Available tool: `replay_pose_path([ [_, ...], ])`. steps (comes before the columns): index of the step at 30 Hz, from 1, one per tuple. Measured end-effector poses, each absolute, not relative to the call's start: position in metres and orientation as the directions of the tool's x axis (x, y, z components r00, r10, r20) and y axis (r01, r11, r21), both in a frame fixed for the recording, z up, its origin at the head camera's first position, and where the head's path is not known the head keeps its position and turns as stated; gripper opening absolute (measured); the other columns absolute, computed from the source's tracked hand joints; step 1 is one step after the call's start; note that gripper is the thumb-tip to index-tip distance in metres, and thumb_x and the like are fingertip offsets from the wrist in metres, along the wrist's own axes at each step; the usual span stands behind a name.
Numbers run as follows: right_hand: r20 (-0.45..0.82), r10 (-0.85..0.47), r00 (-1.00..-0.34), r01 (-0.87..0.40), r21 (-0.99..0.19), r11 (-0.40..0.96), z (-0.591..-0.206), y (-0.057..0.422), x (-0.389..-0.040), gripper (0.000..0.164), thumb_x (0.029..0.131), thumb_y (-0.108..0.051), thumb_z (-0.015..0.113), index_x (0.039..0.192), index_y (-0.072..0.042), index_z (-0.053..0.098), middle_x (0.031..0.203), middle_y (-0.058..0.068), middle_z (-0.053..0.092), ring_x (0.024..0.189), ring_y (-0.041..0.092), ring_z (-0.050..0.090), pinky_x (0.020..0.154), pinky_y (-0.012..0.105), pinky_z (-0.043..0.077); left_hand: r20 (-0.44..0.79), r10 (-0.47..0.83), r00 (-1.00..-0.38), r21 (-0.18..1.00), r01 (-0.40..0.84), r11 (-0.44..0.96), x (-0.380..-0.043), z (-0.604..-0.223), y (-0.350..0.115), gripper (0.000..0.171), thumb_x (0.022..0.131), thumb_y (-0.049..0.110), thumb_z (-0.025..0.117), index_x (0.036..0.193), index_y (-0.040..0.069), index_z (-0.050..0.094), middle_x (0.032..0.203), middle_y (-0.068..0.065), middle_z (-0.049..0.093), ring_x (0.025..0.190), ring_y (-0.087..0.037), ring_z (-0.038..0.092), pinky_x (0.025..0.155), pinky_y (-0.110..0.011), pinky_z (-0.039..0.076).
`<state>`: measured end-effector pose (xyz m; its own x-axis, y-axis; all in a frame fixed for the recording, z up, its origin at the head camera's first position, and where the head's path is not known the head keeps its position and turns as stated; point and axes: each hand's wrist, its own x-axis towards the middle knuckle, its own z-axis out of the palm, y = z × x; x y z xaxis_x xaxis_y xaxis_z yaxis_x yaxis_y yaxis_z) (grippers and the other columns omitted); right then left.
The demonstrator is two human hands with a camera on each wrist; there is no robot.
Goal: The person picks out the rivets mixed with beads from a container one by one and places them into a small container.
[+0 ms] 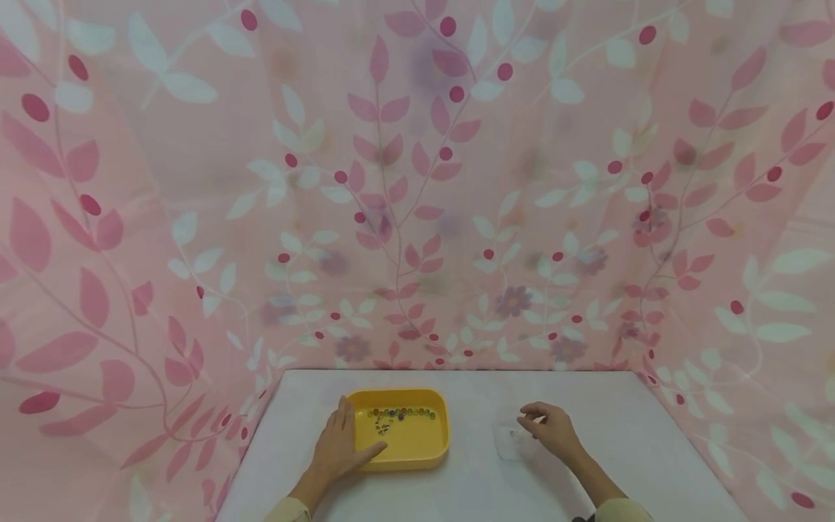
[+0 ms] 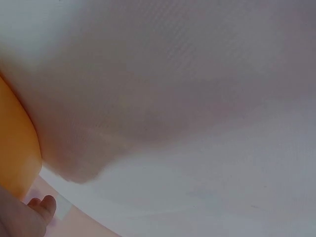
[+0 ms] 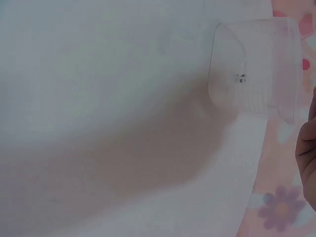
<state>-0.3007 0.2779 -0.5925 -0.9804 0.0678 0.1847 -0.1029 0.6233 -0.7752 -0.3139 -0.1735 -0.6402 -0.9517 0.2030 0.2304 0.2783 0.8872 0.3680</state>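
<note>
A yellow tray (image 1: 417,458) sits on the white table, left of the middle. My left hand (image 1: 335,446) rests against its left side, fingers straight along the wall and thumb spread over the near left corner. Inside the tray, small round coloured beads (image 1: 417,412) form a row, with a loose cluster of small shiny pieces (image 1: 383,426) nearer me. To the right stands a clear plastic container (image 3: 247,64) with tiny shiny pieces (image 3: 241,78) in it. My right hand (image 1: 551,429) is at the container's far right edge, fingers bent; I cannot tell whether they pinch something.
The white table (image 1: 470,486) extends around the tray and the container. Pink leaf-patterned cloth (image 1: 417,217) hangs behind the table and along both sides. The tray and container stand apart, with table surface between them.
</note>
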Motion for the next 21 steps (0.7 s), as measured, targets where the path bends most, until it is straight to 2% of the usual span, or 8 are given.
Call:
replay_pose_path([
  [3,0.271,0.070,-0.960,-0.151,-0.713,0.685,-0.589,0.276,-0.300,0.019,0.083,-0.016,0.079,0.099,-0.008,0.073,0.086,0.002,0.070,0.064,0.007,0.057,0.059,0.020,0.048,0.228,0.195,-0.954,0.374,0.270,0.887,-0.314,-0.641,-0.173,0.122,0.078,0.080,0.057,0.151,-0.011,0.023,0.161,-0.030,0.015,0.141,-0.048,0.032,0.110,-0.057,0.037],
  [7,0.418,0.036,-0.908,-0.244,-0.594,0.766,-0.588,0.269,-0.298,0.028,0.082,-0.019,0.080,0.107,-0.009,0.071,0.099,0.007,0.070,0.074,0.017,0.063,0.058,0.024,0.048,0.224,0.191,-0.956,0.390,0.268,0.881,-0.314,-0.642,-0.173,0.122,0.077,0.079,0.058,0.152,-0.010,0.023,0.161,-0.029,0.016,0.141,-0.048,0.033,0.109,-0.059,0.037],
  [10,0.518,-0.026,-0.855,-0.320,-0.487,0.813,-0.590,0.262,-0.300,0.048,0.081,-0.025,0.081,0.122,-0.005,0.065,0.118,0.017,0.065,0.089,0.031,0.067,0.066,0.038,0.056,0.230,0.190,-0.954,0.400,0.271,0.875,-0.313,-0.642,-0.174,0.121,0.077,0.079,0.060,0.151,-0.010,0.024,0.161,-0.030,0.018,0.139,-0.049,0.035,0.107,-0.060,0.039],
  [13,0.592,-0.093,-0.800,-0.378,-0.377,0.846,-0.593,0.255,-0.305,0.069,0.079,-0.031,0.082,0.137,-0.003,0.055,0.136,0.027,0.053,0.101,0.041,0.065,0.074,0.058,0.055,0.220,0.189,-0.957,0.396,0.264,0.880,-0.315,-0.643,-0.174,0.122,0.077,0.080,0.058,0.152,-0.009,0.023,0.161,-0.029,0.016,0.141,-0.048,0.033,0.110,-0.059,0.037],
  [15,0.625,-0.125,-0.771,-0.394,-0.314,0.864,-0.594,0.250,-0.307,0.078,0.078,-0.035,0.082,0.142,-0.002,0.051,0.142,0.033,0.046,0.103,0.045,0.064,0.077,0.066,0.051,0.208,0.189,-0.960,0.389,0.258,0.884,-0.316,-0.645,-0.175,0.122,0.077,0.081,0.056,0.153,-0.008,0.021,0.162,-0.029,0.014,0.142,-0.047,0.031,0.112,-0.057,0.035],
  [17,0.634,-0.140,-0.761,-0.390,-0.274,0.879,-0.593,0.245,-0.308,0.083,0.077,-0.039,0.081,0.144,-0.003,0.048,0.146,0.035,0.041,0.104,0.047,0.063,0.078,0.068,0.049,0.204,0.194,-0.960,0.380,0.260,0.888,-0.317,-0.647,-0.175,0.123,0.078,0.082,0.055,0.153,-0.009,0.020,0.162,-0.029,0.013,0.143,-0.047,0.030,0.114,-0.056,0.033],
  [21,0.582,-0.144,-0.801,-0.346,-0.253,0.903,-0.592,0.237,-0.307,0.086,0.078,-0.046,0.078,0.147,-0.007,0.045,0.153,0.034,0.032,0.112,0.052,0.058,0.085,0.070,0.045,0.206,0.201,-0.958,0.365,0.266,0.892,-0.317,-0.649,-0.176,0.122,0.078,0.082,0.054,0.153,-0.009,0.021,0.161,-0.029,0.014,0.142,-0.048,0.032,0.113,-0.056,0.034],
])
